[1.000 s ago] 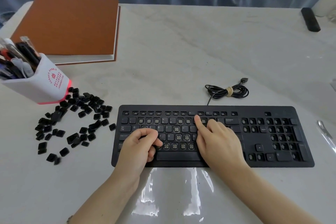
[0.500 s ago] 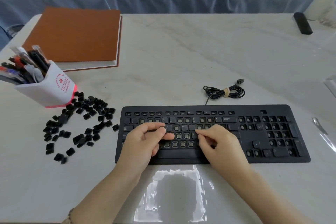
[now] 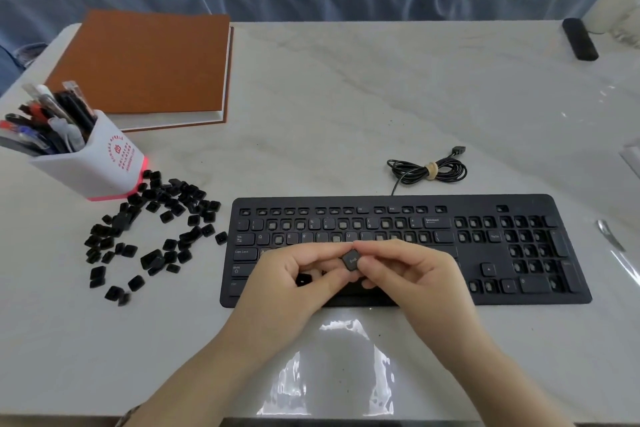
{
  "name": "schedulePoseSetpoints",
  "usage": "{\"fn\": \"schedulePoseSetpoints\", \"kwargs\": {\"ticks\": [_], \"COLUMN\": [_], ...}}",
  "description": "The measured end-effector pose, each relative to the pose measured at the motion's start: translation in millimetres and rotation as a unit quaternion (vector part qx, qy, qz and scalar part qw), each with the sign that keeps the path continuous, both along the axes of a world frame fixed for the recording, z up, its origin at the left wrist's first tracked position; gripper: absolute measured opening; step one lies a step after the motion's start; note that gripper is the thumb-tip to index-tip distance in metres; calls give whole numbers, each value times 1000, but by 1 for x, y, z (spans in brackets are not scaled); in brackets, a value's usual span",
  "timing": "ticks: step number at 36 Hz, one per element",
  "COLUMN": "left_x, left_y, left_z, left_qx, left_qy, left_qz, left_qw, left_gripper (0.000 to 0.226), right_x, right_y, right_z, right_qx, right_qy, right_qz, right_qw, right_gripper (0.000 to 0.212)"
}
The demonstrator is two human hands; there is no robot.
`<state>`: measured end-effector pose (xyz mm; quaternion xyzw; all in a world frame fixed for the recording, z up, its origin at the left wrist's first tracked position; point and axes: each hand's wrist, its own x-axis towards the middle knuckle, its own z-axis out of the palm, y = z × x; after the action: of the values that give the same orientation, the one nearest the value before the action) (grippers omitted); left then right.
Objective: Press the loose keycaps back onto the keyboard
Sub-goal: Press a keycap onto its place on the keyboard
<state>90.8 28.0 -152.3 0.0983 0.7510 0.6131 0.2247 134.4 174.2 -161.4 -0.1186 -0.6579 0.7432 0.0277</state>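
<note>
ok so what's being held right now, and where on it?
One keycap, pinched by its edges between the fingers of the left hand and the right hand, over the keyboard.

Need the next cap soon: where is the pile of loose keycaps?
In the head view the pile of loose keycaps lies on the table left of the keyboard, just on the near side of the white pen holder.
</note>
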Motion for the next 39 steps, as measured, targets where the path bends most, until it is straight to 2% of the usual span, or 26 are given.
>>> {"fn": "schedulePoseSetpoints", "kwargs": {"ticks": [5,12,15,18,22,25,28,30,34,39], "left_x": [1,2,2,2,3,3,3,1,-3,-2], "left_y": [1,1,0,2,5,9,18,21,25,28], "left_z": [-1,-2,-4,-5,-12,-17,-25,-31,-35,-36], "left_qx": [-1,12,22,19,-22,-57,-78,-82,-62,9], "left_qy": [21,11,-3,-5,-13,-28,-52,-73,-104,-139], "left_qz": [0,-4,-1,-4,-9,-20,16,46,73,80], "left_qw": [1000,1000,1000,1000,1000,998,995,993,990,987], "left_gripper": [45,34,22,21,24,21,23,33,50,29], "right_x": [4,5,5,4,6,10,16,20,26,23], "right_y": [4,7,9,10,13,19,33,49,92,142], "right_z": [-3,-9,-11,-14,-18,-25,-34,-41,-50,-53], "right_qx": [18,23,25,31,44,119,234,294,351,413], "right_qy": [26,64,56,43,0,-19,-25,-34,-68,-67], "right_qz": [9,34,24,22,11,13,24,18,-28,-92], "right_qw": [999,997,998,998,999,993,972,955,933,904], "right_gripper": [32,29,32,21,19,35,45,40,25,24]}}
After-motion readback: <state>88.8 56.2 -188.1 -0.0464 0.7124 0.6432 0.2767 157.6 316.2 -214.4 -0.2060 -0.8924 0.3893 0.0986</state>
